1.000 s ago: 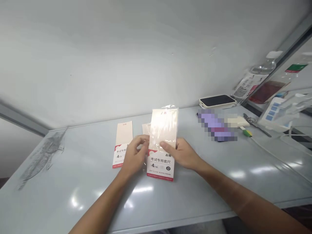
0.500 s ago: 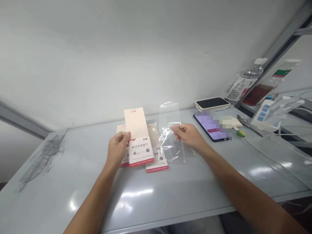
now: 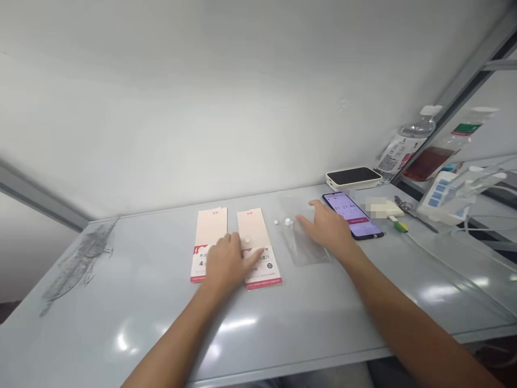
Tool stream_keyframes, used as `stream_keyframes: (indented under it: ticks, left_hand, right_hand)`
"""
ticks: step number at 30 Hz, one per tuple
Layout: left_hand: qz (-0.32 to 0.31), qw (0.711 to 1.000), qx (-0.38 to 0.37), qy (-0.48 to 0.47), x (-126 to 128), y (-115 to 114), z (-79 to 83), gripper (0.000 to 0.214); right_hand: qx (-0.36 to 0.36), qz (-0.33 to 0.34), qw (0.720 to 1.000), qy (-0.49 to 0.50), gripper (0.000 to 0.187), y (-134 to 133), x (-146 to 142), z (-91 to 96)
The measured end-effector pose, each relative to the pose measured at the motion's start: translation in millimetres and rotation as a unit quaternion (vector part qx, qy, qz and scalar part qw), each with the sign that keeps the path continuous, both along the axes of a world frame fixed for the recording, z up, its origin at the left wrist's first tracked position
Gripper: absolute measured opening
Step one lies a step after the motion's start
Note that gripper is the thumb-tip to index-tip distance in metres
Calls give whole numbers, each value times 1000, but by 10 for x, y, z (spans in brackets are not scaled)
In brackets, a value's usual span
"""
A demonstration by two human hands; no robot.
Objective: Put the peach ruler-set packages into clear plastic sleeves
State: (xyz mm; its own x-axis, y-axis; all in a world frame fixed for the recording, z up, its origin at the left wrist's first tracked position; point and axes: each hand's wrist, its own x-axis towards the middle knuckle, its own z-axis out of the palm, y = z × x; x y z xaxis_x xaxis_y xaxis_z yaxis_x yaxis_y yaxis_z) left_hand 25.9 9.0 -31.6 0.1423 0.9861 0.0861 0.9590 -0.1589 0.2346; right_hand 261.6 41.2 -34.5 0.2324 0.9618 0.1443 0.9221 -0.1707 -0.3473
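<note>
Two pale pink and white printed card packets with red bottom edges lie side by side: the left packet (image 3: 210,226) and the right packet (image 3: 254,229). My left hand (image 3: 226,264) is over their lower halves, its thumb spread out across the right packet and its fingers bent; it covers part of the print. My right hand (image 3: 329,226) is open, thumb and forefinger apart, at the right side of the clear plastic sleeves (image 3: 305,250), which lie on the table. Two small white round spots (image 3: 287,221) show on the sleeves. Neither hand grips anything that I can see.
Right of my right hand lies a phone with a lit timer (image 3: 347,213), and behind it a dark-screened phone (image 3: 354,176). Further right are a cable with a green plug (image 3: 401,226), a power strip (image 3: 440,194) and two bottles (image 3: 407,143) near the frame. A wall stands behind.
My left hand has let go of the raised packet, which now lies on the table, and moved right. My right hand has released the clear sleeve, now flat, and opened.
</note>
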Motion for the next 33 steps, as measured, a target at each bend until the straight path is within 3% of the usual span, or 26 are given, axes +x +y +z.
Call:
stream_keyframes:
  ticks: [4,9,12,16,18,20,22,24,33]
  left_hand:
    - [-30,998,-1,55,94,-23,-55,21]
    - [-35,997,-11,61,19,5,10,20]
    - [-34,999,20,-4,-8,-13,31,19]
    - [-99,977,117,-146,-44,-47,26,17]
    - [-138,963,128,-195,-48,-66,20,15]
    - [-154,956,113,-222,-34,-86,19,14]
    - [-156,955,95,-233,-7,-110,25,28]
    - [-169,956,75,-227,19,-138,39,37]
    - [-181,968,75,-156,49,-229,69,24]
  right_hand:
    - [82,121,984,100,33,-146,-193,109]
    - [80,253,954,139,27,-322,-483,107]
    - [83,228,959,145,28,-371,-566,83]
    - [72,166,964,197,50,-394,-571,131]
    - [7,211,934,288,48,-409,-567,174]
    - [-58,265,883,382,37,-438,-581,203]
    - [-67,281,861,419,30,-483,-614,212]
    - [-40,272,871,406,25,-533,-653,209]
    - [-27,302,892,336,21,-639,-662,279]
